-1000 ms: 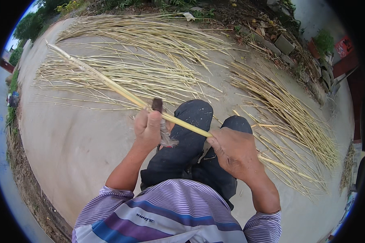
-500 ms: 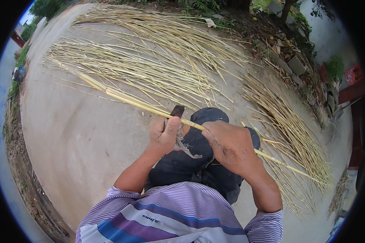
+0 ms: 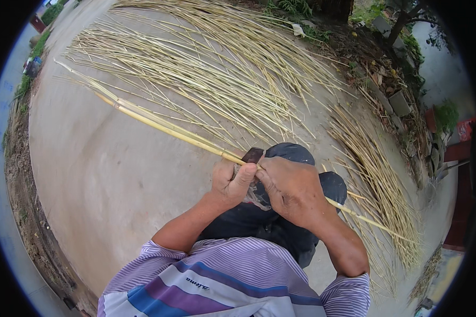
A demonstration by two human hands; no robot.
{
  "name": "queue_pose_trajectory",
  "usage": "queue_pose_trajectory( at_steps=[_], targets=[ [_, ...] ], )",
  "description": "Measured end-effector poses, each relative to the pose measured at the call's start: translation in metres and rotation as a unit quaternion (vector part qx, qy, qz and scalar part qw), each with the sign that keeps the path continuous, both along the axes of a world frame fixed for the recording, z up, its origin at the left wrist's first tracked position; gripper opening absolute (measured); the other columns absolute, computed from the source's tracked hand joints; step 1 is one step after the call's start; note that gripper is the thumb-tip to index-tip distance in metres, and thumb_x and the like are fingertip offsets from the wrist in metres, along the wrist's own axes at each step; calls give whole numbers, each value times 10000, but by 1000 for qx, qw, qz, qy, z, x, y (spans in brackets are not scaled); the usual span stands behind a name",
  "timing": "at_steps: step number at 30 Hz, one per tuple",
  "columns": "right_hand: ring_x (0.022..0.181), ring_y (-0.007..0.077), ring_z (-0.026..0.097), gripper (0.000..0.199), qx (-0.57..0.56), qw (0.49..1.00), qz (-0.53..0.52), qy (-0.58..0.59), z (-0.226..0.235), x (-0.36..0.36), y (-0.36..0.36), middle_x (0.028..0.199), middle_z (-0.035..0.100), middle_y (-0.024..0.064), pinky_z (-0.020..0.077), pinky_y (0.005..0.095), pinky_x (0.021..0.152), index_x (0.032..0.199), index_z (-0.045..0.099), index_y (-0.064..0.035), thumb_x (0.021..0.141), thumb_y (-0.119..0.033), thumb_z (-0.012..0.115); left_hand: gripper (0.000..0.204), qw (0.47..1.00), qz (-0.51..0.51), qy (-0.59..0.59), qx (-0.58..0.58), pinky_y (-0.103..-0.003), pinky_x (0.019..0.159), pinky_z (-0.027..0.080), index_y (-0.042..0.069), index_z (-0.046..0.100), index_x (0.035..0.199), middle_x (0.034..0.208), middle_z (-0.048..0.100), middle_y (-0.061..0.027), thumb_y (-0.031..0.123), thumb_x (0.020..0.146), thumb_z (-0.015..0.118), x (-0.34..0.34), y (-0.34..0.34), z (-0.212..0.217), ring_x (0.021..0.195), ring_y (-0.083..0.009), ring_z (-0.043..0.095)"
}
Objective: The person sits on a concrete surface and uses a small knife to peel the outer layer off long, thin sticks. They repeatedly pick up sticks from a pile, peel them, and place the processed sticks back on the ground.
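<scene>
A long yellow bamboo cane (image 3: pixel 164 127) runs from the far left across my lap to the lower right. My left hand (image 3: pixel 230 182) grips a dark-handled knife (image 3: pixel 252 155) whose handle end sticks up beside the cane, thumb pressed toward the cane. My right hand (image 3: pixel 291 190) is closed over the cane right next to the left hand, the two touching. The blade is hidden under my hands. Thin split strips fan off the cane's far end. My knees in dark trousers (image 3: pixel 296 153) lie under the hands.
Many split bamboo strips (image 3: pixel 217 74) lie spread on the concrete ground ahead, and another heap (image 3: pixel 378 179) lies at the right. Stones, weeds and rubble (image 3: pixel 386 79) line the far right edge. Bare concrete (image 3: pixel 106 179) lies to the left.
My two hands have come together on the cane. The cane has slid so more of it, with its split end, reaches out to the far left.
</scene>
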State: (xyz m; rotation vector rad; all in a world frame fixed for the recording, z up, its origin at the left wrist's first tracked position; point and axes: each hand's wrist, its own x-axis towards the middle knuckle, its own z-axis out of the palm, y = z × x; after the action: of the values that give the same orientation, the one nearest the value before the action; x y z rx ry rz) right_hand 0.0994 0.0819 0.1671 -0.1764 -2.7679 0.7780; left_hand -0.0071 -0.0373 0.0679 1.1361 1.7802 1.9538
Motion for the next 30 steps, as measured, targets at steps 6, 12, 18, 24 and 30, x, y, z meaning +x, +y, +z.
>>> queue_pose_trajectory(
  at_steps=[6,12,18,24,30],
  targets=[
    [682,334,618,77,-62,998,-16,16,-3,-2,0,743,604,124,488,419,571,894,571,-62,878,-133,597,359,986,23,-160,50,-228,516,444,25,557,961,761,619,-46,382,990,528,-60,-30,-11,562,-85,550],
    [706,332,624,91,-4,999,23,-34,-16,-21,-3,762,621,117,493,415,582,876,572,-57,891,-145,592,370,996,30,-73,-27,-292,549,437,-2,593,1005,718,585,-55,365,977,556,-35,-28,-40,599,-140,538],
    [725,341,628,102,-28,998,6,-54,-20,-21,0,778,635,125,498,427,599,851,576,-53,887,-147,590,431,967,95,-235,29,-257,467,434,19,541,859,607,559,-54,402,1022,432,-80,-51,-40,504,-114,532],
    [722,358,634,138,-10,997,21,-78,-31,-44,-7,746,639,143,497,434,612,824,587,-42,875,-169,603,391,986,75,-145,-42,-259,494,421,6,584,847,601,561,-24,363,994,529,-44,-37,-44,543,-88,532],
    [708,371,631,174,-4,992,33,-120,-38,-58,-16,737,630,166,490,456,614,799,585,-38,875,-194,593,403,991,95,-87,-39,-281,499,437,-15,583,879,654,605,-36,372,984,546,-26,-29,-53,565,-104,556]
  ],
)
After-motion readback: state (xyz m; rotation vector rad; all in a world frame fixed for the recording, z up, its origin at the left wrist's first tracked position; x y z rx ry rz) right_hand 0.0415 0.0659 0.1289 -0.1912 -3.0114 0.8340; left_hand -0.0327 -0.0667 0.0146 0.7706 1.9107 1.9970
